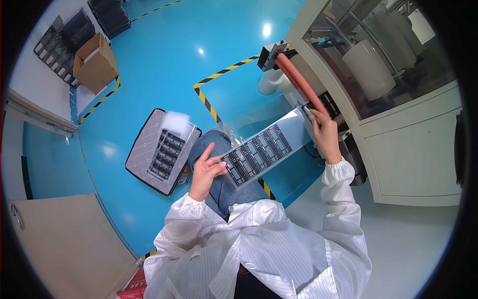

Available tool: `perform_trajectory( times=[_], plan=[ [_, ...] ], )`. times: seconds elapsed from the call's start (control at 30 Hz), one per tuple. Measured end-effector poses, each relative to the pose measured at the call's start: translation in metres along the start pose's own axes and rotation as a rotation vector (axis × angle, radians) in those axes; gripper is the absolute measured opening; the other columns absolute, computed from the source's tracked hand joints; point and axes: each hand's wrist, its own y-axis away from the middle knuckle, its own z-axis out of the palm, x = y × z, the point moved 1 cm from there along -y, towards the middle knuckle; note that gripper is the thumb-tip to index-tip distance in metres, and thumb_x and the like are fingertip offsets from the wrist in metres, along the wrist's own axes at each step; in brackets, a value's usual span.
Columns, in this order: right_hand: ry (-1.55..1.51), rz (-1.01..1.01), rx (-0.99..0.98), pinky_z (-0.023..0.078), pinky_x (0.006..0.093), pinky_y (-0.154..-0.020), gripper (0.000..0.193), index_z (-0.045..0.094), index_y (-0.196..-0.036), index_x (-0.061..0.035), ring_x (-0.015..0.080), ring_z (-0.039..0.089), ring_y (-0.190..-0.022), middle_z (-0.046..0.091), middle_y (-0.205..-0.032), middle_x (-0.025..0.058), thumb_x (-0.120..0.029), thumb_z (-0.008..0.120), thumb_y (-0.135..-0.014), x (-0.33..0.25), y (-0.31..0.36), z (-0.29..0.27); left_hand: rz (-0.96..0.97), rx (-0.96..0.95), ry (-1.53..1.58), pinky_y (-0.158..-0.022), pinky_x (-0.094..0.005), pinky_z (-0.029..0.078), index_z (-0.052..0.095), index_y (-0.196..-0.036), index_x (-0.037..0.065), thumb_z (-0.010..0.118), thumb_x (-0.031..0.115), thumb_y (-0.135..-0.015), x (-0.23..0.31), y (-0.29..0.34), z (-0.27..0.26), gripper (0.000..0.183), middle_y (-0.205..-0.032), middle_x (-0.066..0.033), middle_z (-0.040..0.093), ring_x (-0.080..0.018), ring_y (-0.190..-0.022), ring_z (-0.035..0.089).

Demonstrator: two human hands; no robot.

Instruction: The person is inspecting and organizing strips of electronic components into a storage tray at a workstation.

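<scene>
Above my jeans point(220, 193), my left hand point(203, 175) and right hand point(326, 135) pinch opposite ends of a clear strip point(295, 128) with black labels point(256, 153).

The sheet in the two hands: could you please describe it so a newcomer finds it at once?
From the big machine at right, go left to the right hand, then to the left hand. Between them slants the sheet, a long clear strip with black panels in a row. The similar sheets farther left lie on a grey pad; this one is held.
</scene>
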Motion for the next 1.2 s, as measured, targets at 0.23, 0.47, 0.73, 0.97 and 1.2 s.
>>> perform_trajectory(
  times=[0.23, 0.47, 0.73, 0.97, 1.2],
  plan=[
    [-0.246, 0.298, -0.095, 0.041, 0.0249, -0.052, 0.022, 0.065, -0.108, 0.0042, 0.0087, 0.051, -0.055, 0.056, -0.061, 0.0059, -0.008, 0.058, -0.092, -0.018, 0.019, 0.000, -0.093, -0.055, -0.027, -0.066, -0.0221, 0.054, 0.049, -0.128, -0.004, 0.059, 0.006, -0.089, 0.009, 0.011, -0.011, 0.041, -0.088, -0.0068, 0.066, -0.0093, -0.071, 0.062],
    [-0.108, 0.129, -0.059, 0.045, 0.0300, -0.055, 0.021, 0.065, -0.106, 0.0049, 0.0166, 0.057, -0.056, 0.063, -0.069, 0.0164, -0.007, 0.058, -0.090, -0.009, 0.024, 0.023, -0.072, -0.045, -0.106, -0.058, -0.0214, 0.053, 0.061, -0.099, -0.002, 0.059, 0.010, -0.090, 0.021, 0.026, -0.012, 0.015, -0.075, -0.0043, 0.065, -0.0098, -0.063, 0.063],
    [-0.048, 0.092, -0.207, 0.050, 0.0356, -0.062, 0.017, 0.066, -0.098, 0.0032, 0.0361, 0.063, -0.066, 0.062, -0.078, 0.0242, -0.003, 0.060, -0.084, -0.026, 0.036, 0.003, -0.015, -0.035, -0.162, -0.055, -0.0220, 0.051, 0.060, -0.096, -0.002, 0.059, 0.010, -0.090, 0.031, 0.039, -0.017, 0.013, -0.072, -0.0046, 0.063, -0.0111, -0.062, 0.063],
    [-0.194, 0.327, -0.532, 0.047, 0.0339, -0.057, 0.016, 0.068, -0.096, 0.0019, 0.0297, 0.061, -0.059, 0.063, -0.072, 0.0196, -0.004, 0.062, -0.083, -0.031, 0.076, -0.049, 0.150, 0.173, -0.037, -0.055, -0.0228, 0.051, 0.057, -0.102, 0.001, 0.057, 0.010, -0.092, 0.011, 0.037, -0.063, 0.013, -0.072, -0.0019, 0.059, -0.0095, -0.059, 0.058],
    [-0.636, 0.569, -0.593, 0.039, 0.0194, -0.055, 0.015, 0.065, -0.098, 0.0041, 0.0052, 0.051, -0.060, 0.059, -0.068, 0.0003, -0.006, 0.058, -0.091, -0.022, 0.091, -0.050, 0.380, 0.550, -0.089, -0.058, -0.0220, 0.052, 0.058, -0.098, 0.005, 0.059, 0.016, -0.093, 0.013, 0.005, -0.175, 0.013, -0.072, -0.0014, 0.059, -0.0088, -0.063, 0.060]
  ],
)
